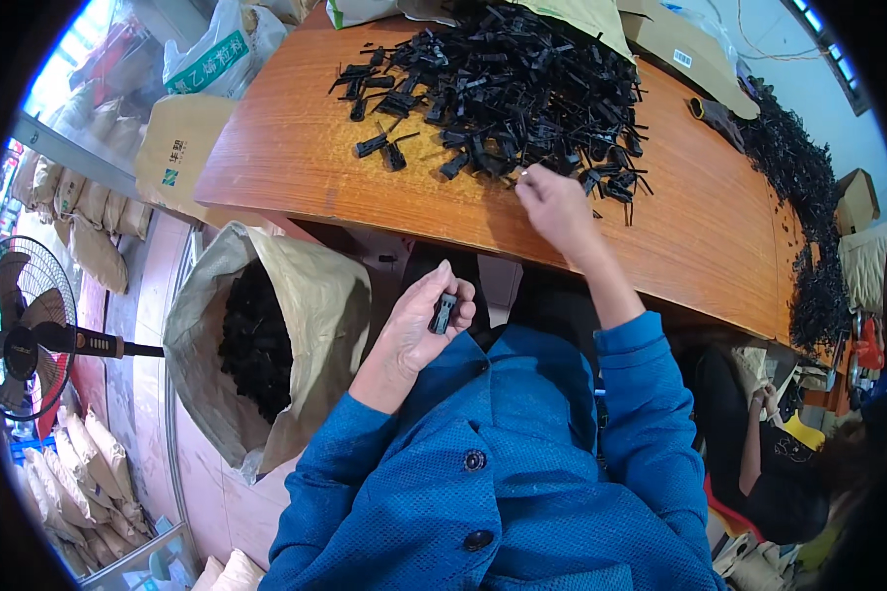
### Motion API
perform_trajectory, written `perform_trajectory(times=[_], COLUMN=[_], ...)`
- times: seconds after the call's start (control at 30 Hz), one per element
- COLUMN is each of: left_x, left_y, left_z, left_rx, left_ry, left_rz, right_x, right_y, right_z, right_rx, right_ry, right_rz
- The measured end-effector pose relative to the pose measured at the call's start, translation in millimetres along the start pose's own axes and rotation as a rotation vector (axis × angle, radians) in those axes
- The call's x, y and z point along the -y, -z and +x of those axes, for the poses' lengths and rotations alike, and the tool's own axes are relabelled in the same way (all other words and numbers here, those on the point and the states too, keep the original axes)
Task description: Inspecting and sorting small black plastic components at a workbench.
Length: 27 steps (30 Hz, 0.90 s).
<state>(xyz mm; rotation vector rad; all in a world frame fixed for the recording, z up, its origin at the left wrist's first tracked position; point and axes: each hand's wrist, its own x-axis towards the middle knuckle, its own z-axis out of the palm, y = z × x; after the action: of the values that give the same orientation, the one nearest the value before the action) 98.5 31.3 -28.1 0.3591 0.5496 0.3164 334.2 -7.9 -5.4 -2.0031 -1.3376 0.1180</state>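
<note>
In front of my body, my left hand point(425, 321) is closed around a small black plastic part point(443, 312), which shows between thumb and curled fingers. My right hand point(560, 210) reaches over the near edge of the table, fingertips at the front of a heap of black plastic parts point(522, 79). Its fingers are pinched together, and whatever lies between them is hidden. The heaped parts look like short blocks, many with thin strips sticking out. A few loose ones point(392, 154) lie at the heap's left front.
An open woven sack point(320, 295) with black parts inside stands left of my knees. The wooden table point(276, 148) also bears a dark strip of small pieces point(808, 187) at right. A fan point(30, 340) and stacked bags point(79, 473) stand at left; another person point(759, 443) sits at right.
</note>
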Motion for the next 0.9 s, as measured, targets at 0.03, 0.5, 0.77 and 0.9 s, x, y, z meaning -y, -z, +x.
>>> perform_trajectory(times=[0.03,0.5,0.77,0.9], left_x=[-2,-18,-12,-5], left_y=[-3,-32,-37,-34], left_z=[3,43,22,18], left_rx=[0.002,0.184,0.079,0.071], left_ry=[0.002,-0.229,-0.443,-0.532], left_rz=[-0.002,0.085,0.548,0.72], right_x=[-15,29,51,73], right_y=[4,-4,3,13], right_z=[7,-55,-89,-90], right_rx=[0.003,0.248,0.186,0.17], right_ry=[0.054,-0.103,-0.216,-0.198], right_rz=[0.134,0.766,0.671,0.695])
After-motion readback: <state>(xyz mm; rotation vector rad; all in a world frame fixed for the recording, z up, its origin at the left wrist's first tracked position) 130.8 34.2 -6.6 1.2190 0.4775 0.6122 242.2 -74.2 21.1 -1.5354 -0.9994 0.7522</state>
